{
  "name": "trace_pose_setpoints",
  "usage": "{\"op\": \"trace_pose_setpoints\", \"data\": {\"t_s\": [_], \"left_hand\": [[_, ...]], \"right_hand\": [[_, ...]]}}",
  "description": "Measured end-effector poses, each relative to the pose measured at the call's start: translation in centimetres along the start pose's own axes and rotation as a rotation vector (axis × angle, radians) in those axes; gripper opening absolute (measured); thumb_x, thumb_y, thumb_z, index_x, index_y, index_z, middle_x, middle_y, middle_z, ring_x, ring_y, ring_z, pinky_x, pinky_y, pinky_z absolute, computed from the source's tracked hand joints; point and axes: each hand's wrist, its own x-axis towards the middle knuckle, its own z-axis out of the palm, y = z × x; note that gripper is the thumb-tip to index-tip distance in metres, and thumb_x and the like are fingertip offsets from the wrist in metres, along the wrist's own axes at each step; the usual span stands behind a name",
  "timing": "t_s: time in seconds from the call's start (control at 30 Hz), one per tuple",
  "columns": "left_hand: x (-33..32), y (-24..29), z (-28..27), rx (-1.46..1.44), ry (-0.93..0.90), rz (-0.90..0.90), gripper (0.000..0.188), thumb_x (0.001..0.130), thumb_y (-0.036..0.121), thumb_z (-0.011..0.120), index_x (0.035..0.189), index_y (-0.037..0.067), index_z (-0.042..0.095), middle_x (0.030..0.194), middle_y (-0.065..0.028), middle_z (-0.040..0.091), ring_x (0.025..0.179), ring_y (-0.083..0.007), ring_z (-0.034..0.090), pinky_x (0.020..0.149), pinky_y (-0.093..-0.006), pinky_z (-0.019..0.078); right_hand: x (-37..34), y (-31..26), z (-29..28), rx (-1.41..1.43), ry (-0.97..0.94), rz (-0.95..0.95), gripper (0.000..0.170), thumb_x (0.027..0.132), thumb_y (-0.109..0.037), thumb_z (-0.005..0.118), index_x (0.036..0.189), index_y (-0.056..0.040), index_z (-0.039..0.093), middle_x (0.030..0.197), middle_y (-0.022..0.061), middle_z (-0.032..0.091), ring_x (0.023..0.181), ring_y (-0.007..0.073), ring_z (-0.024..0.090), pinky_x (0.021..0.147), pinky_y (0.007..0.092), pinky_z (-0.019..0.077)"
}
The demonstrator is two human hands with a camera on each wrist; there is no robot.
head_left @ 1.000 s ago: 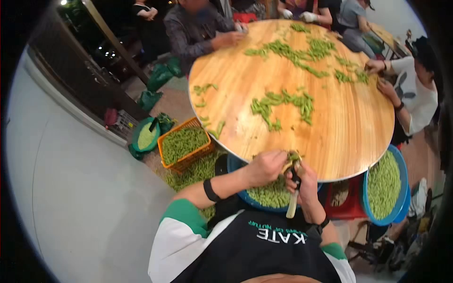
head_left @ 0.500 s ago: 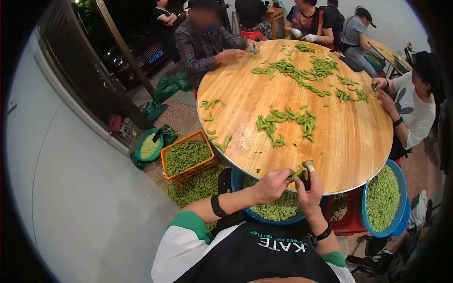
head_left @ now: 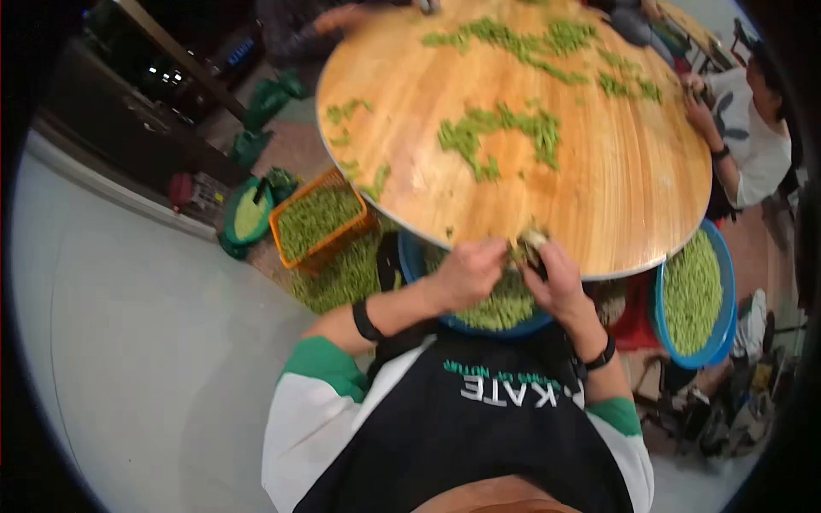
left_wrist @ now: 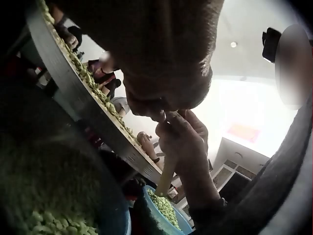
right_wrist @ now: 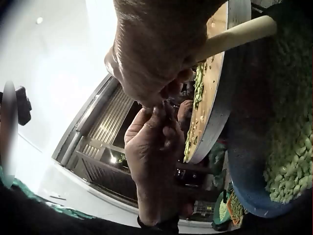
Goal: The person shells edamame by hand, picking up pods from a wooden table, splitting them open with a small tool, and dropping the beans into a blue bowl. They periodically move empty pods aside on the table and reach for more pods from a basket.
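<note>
My left hand [head_left: 470, 272] meets my right hand [head_left: 556, 278] at the table's near edge, above a blue basin [head_left: 410, 256] of shelled green beans. The left fingertips pinch a small, blurred bean pod [head_left: 516, 253]. Curled round a tool with a pale handle [right_wrist: 239, 36], the right hand [right_wrist: 156, 44] touches the left fingertips; its working end is hidden. In the left wrist view the handle [left_wrist: 167, 176] points down from the right hand [left_wrist: 186, 142]. Green pods [head_left: 466, 137] lie in loose heaps on the round wooden table [head_left: 599, 197].
An orange crate [head_left: 359, 224] of pods stands left of the basin, with loose pods [head_left: 342, 278] on the floor beside it. Another blue basin [head_left: 727, 282] of beans is at the right. A person in a white shirt [head_left: 753, 128] sits across at the right.
The head view has tilted up and then back down. Both hands stay together over the table edge, while the right hand has turned the tool's pale end from pointing towards my body to the table side.
</note>
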Motion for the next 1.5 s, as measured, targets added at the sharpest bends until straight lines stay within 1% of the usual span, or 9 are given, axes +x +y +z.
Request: {"op": "trace_pose_setpoints", "data": {"t_s": [0.37, 0.53, 0.63, 0.73, 0.87, 0.97, 1.13, 1.43, 1.5], "left_hand": [[-0.8, 2.1, -1.1, -0.232, -0.098, -0.479, 0.009, 0.077, 0.004, 0.052, 0.077, -0.003, 0.047, 0.067, -0.0249, 0.052, 0.067, -0.0448, 0.055, 0.057, -0.0476, 0.0424], [-1.4, 2.6, -0.9, -0.241, -0.062, -0.467, 0.01, 0.078, 0.006, 0.052, 0.078, -0.003, 0.049, 0.066, -0.0255, 0.053, 0.067, -0.0441, 0.056, 0.057, -0.0462, 0.0435], [-2.4, 2.3, -1.7, -0.289, -0.113, -0.541, 0.01, 0.08, 0.006, 0.055, 0.078, -0.003, 0.051, 0.06, -0.0203, 0.05, 0.051, -0.0303, 0.053, 0.049, -0.0358, 0.0406], [-4.1, 2.4, -3.9, -0.163, -0.361, -0.538, 0.009, 0.079, 0.006, 0.053, 0.081, -0.003, 0.053, 0.064, -0.0223, 0.054, 0.059, -0.0366, 0.057, 0.053, -0.0406, 0.0437], [-8.2, -0.2, -8.8, 0.448, -0.689, -0.543, 0.009, 0.078, 0.004, 0.056, 0.085, -0.001, 0.058, 0.08, -0.0245, 0.06, 0.077, -0.0401, 0.062, 0.066, -0.0477, 0.0508], [-5.8, -0.4, -10.0, 0.564, -0.558, -0.533, 0.01, 0.082, 0.008, 0.058, 0.087, 0.0, 0.06, 0.078, -0.02, 0.058, 0.074, -0.0398, 0.061, 0.067, -0.0486, 0.0493], [1.5, -6.4, -4.7, 0.455, 0.064, -0.26, 0.016, 0.083, 0.019, 0.063, 0.079, 0.003, 0.063, 0.079, -0.0171, 0.057, 0.076, -0.0364, 0.059, 0.065, -0.0439, 0.0486], [7.1, -11.9, -0.2, 0.469, 0.086, -0.38, 0.017, 0.081, 0.015, 0.06, 0.086, -0.001, 0.06, 0.085, -0.0184, 0.059, 0.091, -0.0345, 0.058, 0.072, -0.0458, 0.0485], [6.5, -10.8, -0.7, 0.303, 0.08, -0.338, 0.014, 0.079, 0.009, 0.058, 0.089, -0.001, 0.061, 0.086, -0.0185, 0.062, 0.088, -0.0351, 0.06, 0.073, -0.0403, 0.0498]], "right_hand": [[-1.3, -1.4, 2.7, 0.005, -0.012, 0.015, 0.042, 0.068, 0.004, 0.062, 0.108, 0.0052, 0.05, 0.088, 0.0211, 0.048, 0.075, 0.0386, 0.053, 0.064, 0.0394, 0.0476], [-1.2, -1.6, 3.4, -0.001, 0.003, 0.055, 0.036, 0.068, 0.006, 0.06, 0.103, 0.0037, 0.051, 0.082, 0.0191, 0.049, 0.07, 0.0372, 0.054, 0.06, 0.0403, 0.0472], [-1.1, -1.0, 3.3, -0.029, 0.006, 0.079, 0.032, 0.068, 0.006, 0.059, 0.098, 0.0016, 0.051, 0.079, 0.0169, 0.049, 0.068, 0.0356, 0.054, 0.058, 0.0404, 0.0465], [-1.8, -0.6, 2.6, 0.05, -0.059, 0.115, 0.03, 0.068, 0.005, 0.06, 0.096, -0.0004, 0.051, 0.078, 0.0153, 0.05, 0.069, 0.0339, 0.055, 0.059, 0.0395, 0.0464], [-2.1, -0.9, 1.6, 0.139, -0.22, 0.01, 0.033, 0.064, 0.005, 0.061, 0.096, -0.001, 0.056, 0.081, 0.0135, 0.055, 0.075, 0.0311, 0.058, 0.064, 0.0371, 0.0476], [-2.4, -0.3, 2.2, 0.13, -0.257, -0.095, 0.038, 0.061, 0.005, 0.061, 0.099, -0.0004, 0.059, 0.082, 0.0125, 0.059, 0.078, 0.0304, 0.058, 0.066, 0.0366, 0.0482], [-2.4, -0.7, 2.2, 0.163, -0.247, 0.096, 0.028, 0.069, 0.006, 0.06, 0.096, -0.0002, 0.06, 0.075, 0.0136, 0.054, 0.068, 0.0285, 0.055, 0.058, 0.0361, 0.0427], [-2.4, -0.6, 0.5, 0.518, -0.116, 0.446, 0.036, 0.09, -0.005, 0.05, 0.125, 0.0025, 0.05, 0.078, 0.0049, 0.055, 0.062, 0.0115, 0.052, 0.054, 0.0295, 0.0446], [-1.4, -1.0, 0.0, 0.82, -0.023, 0.804, 0.036, 0.095, -0.009, 0.044, 0.13, 0.001, 0.046, 0.08, 0.0032, 0.056, 0.059, 0.0077, 0.049, 0.05, 0.0225, 0.0417]]}}
